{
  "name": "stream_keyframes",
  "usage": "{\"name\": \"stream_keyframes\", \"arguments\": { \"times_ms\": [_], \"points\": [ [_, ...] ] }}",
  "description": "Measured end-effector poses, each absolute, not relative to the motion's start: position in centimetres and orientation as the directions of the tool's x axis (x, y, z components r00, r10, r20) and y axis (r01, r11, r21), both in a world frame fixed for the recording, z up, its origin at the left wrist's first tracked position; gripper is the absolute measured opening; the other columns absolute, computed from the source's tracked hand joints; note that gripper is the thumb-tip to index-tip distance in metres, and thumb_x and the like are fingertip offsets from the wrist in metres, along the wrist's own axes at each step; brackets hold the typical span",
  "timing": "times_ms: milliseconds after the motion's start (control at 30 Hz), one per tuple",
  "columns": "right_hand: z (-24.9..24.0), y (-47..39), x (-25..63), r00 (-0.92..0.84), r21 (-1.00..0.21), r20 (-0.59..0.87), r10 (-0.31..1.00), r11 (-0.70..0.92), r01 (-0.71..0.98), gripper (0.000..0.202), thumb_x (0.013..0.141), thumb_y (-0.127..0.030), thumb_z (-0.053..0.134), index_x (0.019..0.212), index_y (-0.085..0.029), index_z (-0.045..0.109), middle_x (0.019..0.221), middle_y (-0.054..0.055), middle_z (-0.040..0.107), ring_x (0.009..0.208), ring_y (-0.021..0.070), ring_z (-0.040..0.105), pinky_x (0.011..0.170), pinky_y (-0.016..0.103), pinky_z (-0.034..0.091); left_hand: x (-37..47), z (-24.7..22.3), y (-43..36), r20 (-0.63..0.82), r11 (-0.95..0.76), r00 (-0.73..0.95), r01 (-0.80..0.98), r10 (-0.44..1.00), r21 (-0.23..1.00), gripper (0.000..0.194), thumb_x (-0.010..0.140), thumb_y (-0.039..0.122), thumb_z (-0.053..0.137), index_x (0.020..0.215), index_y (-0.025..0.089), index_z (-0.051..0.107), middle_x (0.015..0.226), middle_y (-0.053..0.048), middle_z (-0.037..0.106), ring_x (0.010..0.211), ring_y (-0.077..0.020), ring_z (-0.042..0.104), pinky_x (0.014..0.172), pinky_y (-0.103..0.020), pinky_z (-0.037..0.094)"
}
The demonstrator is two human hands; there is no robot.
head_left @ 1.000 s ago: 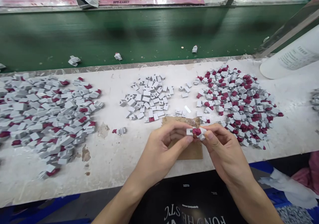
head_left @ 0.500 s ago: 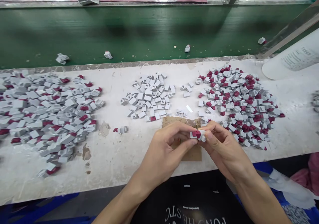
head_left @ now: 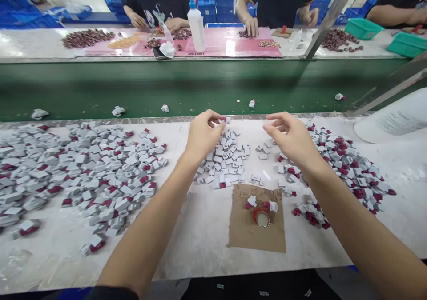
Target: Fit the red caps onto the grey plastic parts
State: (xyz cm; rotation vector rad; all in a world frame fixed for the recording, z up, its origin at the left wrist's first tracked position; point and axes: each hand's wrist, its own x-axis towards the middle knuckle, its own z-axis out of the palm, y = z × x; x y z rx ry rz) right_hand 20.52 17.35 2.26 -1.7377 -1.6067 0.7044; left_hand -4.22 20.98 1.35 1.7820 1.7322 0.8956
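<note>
My left hand (head_left: pixel 205 135) pinches a small grey-and-maroon plastic piece (head_left: pixel 223 120) between thumb and fingertips, over the far edge of the bench. Below it lies a heap of plain grey blocks (head_left: pixel 230 158). To the right, my right hand (head_left: pixel 288 135) hovers with thumb and fingers apart and nothing in them, beside a pile of grey-and-maroon pieces (head_left: pixel 347 162). Closer to me, a square of cardboard (head_left: pixel 256 240) carries a bottle cap (head_left: pixel 263 220) with something pale in it and a couple of loose pieces (head_left: pixel 271 206).
A large pile of grey-and-maroon pieces (head_left: pixel 83 171) covers the left of the bench. Several pieces (head_left: pixel 251 103) lie on the green belt (head_left: pixel 200 82) beyond. A big white bottle (head_left: pixel 393 118) and a metal post are at the right. Co-workers sit across the belt.
Both hands have moved forward and apart, baring the cardboard. My right hand has let go of the piece they held together; a piece is in the left. The view has tilted up.
</note>
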Motion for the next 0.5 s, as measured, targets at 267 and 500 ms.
{"name": "stream_keyframes", "arguments": {
  "times_ms": [267, 500],
  "points": [
    [-1.3, 30.9, 15.9, -0.02, -0.562, 0.08, 0.997, 0.062, 0.825, 0.04, 0.106, -0.024, 0.074, 0.145, -0.02, 0.074, 0.162, 0.019, 0.061, 0.144, 0.0391, 0.063, 0.12, 0.057, 0.053, -8.6, -0.8, 30.2, 0.03, 0.182, -0.239, 0.812, 0.971, 0.554, 0.008, 0.092, 0.015, 0.071, 0.097, 0.021, 0.074, 0.112, -0.013, 0.086, 0.116, -0.0324, 0.076, 0.108, -0.044, 0.054],
    [-2.3, 33.9, 18.4, 0.008, -0.442, 0.054, 0.999, 0.017, 0.897, 0.032, 0.11, -0.039, 0.077, 0.136, -0.02, 0.075, 0.142, 0.011, 0.075, 0.118, 0.0269, 0.077, 0.101, 0.049, 0.067, -14.1, 1.7, 31.0, -0.002, 0.195, -0.227, 0.831, 0.974, 0.521, 0.03, 0.088, 0.039, 0.076, 0.11, 0.022, 0.066, 0.13, -0.017, 0.068, 0.156, -0.0587, 0.035, 0.126, -0.076, 0.027]
  ]
}}
